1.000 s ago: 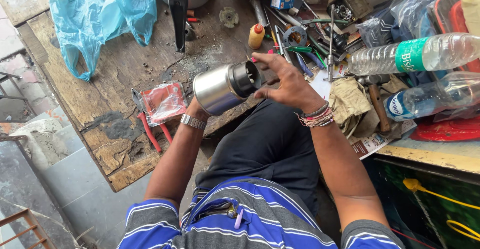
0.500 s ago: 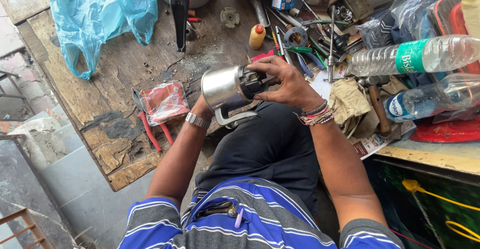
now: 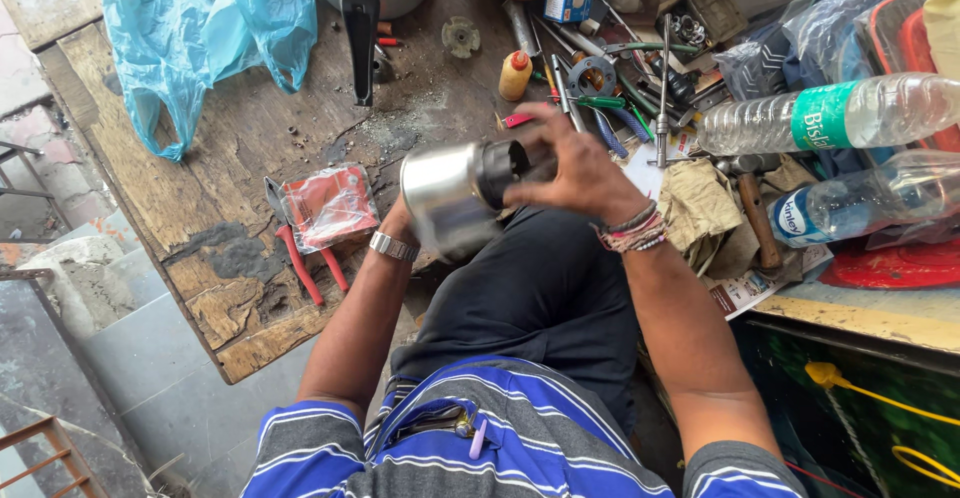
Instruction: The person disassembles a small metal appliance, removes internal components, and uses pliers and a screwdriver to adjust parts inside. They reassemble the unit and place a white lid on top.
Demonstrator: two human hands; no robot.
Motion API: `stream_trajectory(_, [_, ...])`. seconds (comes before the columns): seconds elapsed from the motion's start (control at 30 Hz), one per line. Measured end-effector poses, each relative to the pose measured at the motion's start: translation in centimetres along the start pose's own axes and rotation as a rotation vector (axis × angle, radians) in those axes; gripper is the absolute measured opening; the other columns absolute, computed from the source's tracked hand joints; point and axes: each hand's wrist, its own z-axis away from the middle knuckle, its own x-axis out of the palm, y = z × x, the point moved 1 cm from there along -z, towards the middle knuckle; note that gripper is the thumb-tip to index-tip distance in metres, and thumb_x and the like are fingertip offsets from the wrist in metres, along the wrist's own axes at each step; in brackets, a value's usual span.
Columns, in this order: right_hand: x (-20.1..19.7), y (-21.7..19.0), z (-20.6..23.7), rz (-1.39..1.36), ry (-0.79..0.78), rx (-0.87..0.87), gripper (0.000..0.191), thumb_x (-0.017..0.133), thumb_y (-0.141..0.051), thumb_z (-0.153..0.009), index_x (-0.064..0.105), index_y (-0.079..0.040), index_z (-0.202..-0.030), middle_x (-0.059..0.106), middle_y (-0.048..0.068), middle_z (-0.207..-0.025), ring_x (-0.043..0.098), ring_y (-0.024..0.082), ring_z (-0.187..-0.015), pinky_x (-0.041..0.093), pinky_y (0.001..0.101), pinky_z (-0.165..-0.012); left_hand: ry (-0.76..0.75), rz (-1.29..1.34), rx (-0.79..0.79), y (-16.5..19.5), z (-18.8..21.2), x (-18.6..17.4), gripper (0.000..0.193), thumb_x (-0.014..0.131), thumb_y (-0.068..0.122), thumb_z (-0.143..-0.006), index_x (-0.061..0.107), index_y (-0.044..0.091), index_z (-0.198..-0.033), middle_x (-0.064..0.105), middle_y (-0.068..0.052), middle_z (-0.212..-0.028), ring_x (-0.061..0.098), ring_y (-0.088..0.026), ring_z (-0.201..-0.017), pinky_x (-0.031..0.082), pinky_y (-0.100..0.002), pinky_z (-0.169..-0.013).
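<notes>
Worn wooden workbench (image 3: 250, 298), chipped at the near edge. Red-handled pliers (image 3: 300, 253) just beside a small red plastic packet (image 3: 330, 203). Blue plastic bag (image 3: 200, 28) crumpled at the far left. Small yellow bottle with red cap (image 3: 514, 75) upright mid-bench. Screwdrivers and loose tools (image 3: 610, 88) heaped further right. Two clear plastic water bottles (image 3: 830, 118) lying sideways at the right.

Both hands are raised above the lap, left hand (image 3: 400, 226) mostly hidden, right hand (image 3: 565, 166) fingers curled.

Both hands (image 3: 560, 173) grip steel jar (image 3: 445, 198) over workbench (image 3: 240, 158).
</notes>
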Motion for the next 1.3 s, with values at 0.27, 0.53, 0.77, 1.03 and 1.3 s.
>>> stream_trajectory(0.27, [0.5,2.8,1.4,-0.095,0.027,0.731,0.057,0.055,-0.056,-0.097,0.064,-0.007,-0.125,0.065,0.004,-0.056,0.064,0.012,-0.048,0.048,0.0269,-0.045,0.133,0.286,-0.043,-1.9,0.7,-1.9,0.027,0.074,0.009,-0.1,0.065,-0.003,-0.122,0.07,-0.014,-0.111,0.072,-0.02,-0.091,0.063,-0.031,-0.074])
stream_trajectory(0.53, [-0.4,5.4,2.6,0.018,0.197,0.782,0.028,0.074,-0.027,-0.096,0.07,-0.004,-0.113,0.072,0.004,-0.067,0.069,0.011,-0.057,0.052,0.0263,-0.048,0.184,0.127,0.09,-1.7,0.7,-2.8,0.035,0.077,0.011,-0.094,0.064,0.0,-0.124,0.069,-0.011,-0.115,0.07,-0.016,-0.096,0.063,-0.03,-0.079])
stream_trajectory(0.77, [-0.9,7.5,3.8,0.31,0.133,0.773,0.037,0.079,-0.026,-0.092,0.068,-0.005,-0.12,0.075,0.01,-0.08,0.074,0.019,-0.072,0.057,0.0358,-0.067,0.311,0.447,-0.076,-1.9,0.0,-3.0,0.035,0.075,0.018,-0.093,0.066,-0.002,-0.12,0.071,-0.017,-0.109,0.075,-0.022,-0.087,0.065,-0.032,-0.07])
stream_trajectory(1.03, [2.0,4.9,3.6,-0.49,-0.054,0.398,0.072,0.082,-0.026,-0.088,0.049,-0.012,-0.151,0.059,0.009,-0.146,0.063,0.02,-0.128,0.059,0.0364,-0.102,0.169,0.195,0.014,-1.1,0.2,-0.5,0.031,0.074,0.011,-0.097,0.065,-0.002,-0.124,0.072,-0.012,-0.111,0.073,-0.018,-0.092,0.064,-0.031,-0.075])
stream_trajectory(1.3, [0.7,1.6,2.1,-0.284,-0.177,0.34,0.086,0.086,-0.024,-0.075,0.049,-0.015,-0.152,0.061,0.01,-0.136,0.067,0.02,-0.119,0.062,0.0349,-0.096,0.288,0.272,-0.127,0.5,0.2,-0.1,0.03,0.068,0.013,-0.094,0.066,0.0,-0.12,0.073,-0.014,-0.108,0.075,-0.019,-0.087,0.064,-0.029,-0.07])
